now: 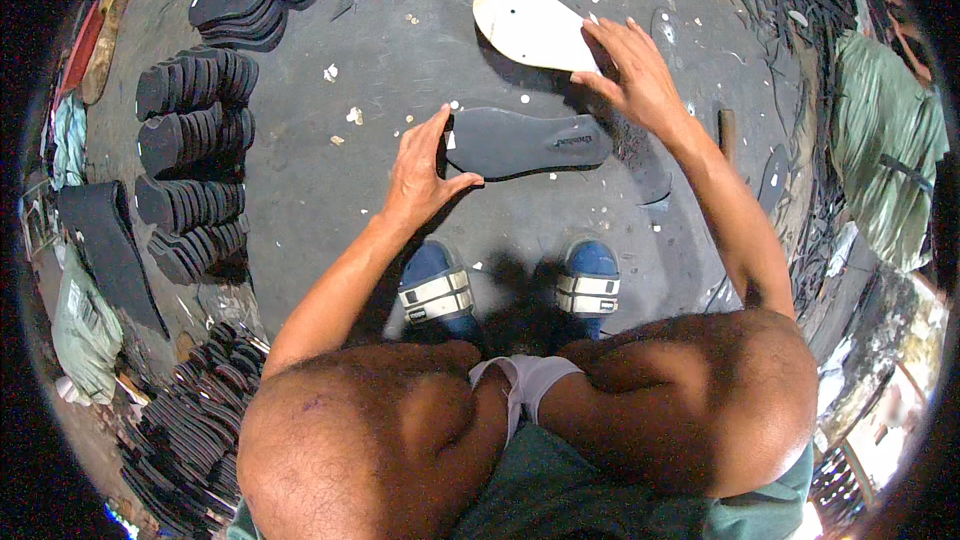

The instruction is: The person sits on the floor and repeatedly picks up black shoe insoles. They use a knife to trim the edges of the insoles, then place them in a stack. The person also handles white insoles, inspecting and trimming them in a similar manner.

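A dark grey shoe sole (520, 143) lies crosswise on the dark work surface, with small lettering near its right end. My left hand (420, 172) grips its left end, fingers at the far edge and thumb at the near edge. Beyond it is a white sole-shaped board (530, 28) with small dark holes. My right hand (636, 75) holds its right end between thumb and fingers. That hand partly hides the end, and a shadow shows under the board's left edge.
Stacks of dark soles (190, 145) stand along the left, with more piled at lower left (190, 430). A short brown stick (726, 135) lies right of my right forearm. Dark strips (800, 0) and a green sack (880, 150) lie farther right. My sandalled feet (436, 285) are close by.
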Demonstrator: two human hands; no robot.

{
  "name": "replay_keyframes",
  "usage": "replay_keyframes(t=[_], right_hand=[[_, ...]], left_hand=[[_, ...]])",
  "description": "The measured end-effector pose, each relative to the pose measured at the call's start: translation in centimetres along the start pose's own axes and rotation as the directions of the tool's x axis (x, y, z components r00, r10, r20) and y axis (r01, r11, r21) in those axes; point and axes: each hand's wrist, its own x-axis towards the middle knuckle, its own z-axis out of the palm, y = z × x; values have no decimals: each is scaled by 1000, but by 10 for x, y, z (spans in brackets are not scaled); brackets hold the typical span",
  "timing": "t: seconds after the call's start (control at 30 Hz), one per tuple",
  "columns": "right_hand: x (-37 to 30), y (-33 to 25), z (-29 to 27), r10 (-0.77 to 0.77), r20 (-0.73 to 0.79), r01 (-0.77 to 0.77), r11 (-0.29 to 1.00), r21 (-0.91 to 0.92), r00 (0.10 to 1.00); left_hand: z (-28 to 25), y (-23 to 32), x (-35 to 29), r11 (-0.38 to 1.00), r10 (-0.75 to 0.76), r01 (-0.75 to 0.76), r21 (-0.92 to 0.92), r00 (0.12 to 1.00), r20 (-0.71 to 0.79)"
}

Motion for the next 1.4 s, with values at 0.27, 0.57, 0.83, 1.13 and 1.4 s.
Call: replay_keyframes(t=[0.27, 0.57, 0.83, 1.13, 1.4], right_hand=[[-68, -78, 19, -105, 272, 74, 990, 123, 957], [-72, -69, 6, -38, 306, -1, 992, 129, 951], [-88, -53, -4, 8, 265, -54, 984, 168, 964], [-104, -97, -9, 178, 243, -264, 881, 392, 954], [-100, -102, 3, 126, 210, -158, 977, 143, 970]], left_hand=[[3, -5, 0, 996, 87, -87, 23, 996, -24], [-6, -5, -1, 997, 70, -70, 46, 997, -13], [-4, -8, 1, 986, 112, -111, 123, 994, 5], [3, 3, 3, 995, 80, -78, 70, 997, -21], [3, 2, 1, 990, 85, -85, 112, 996, 2]])
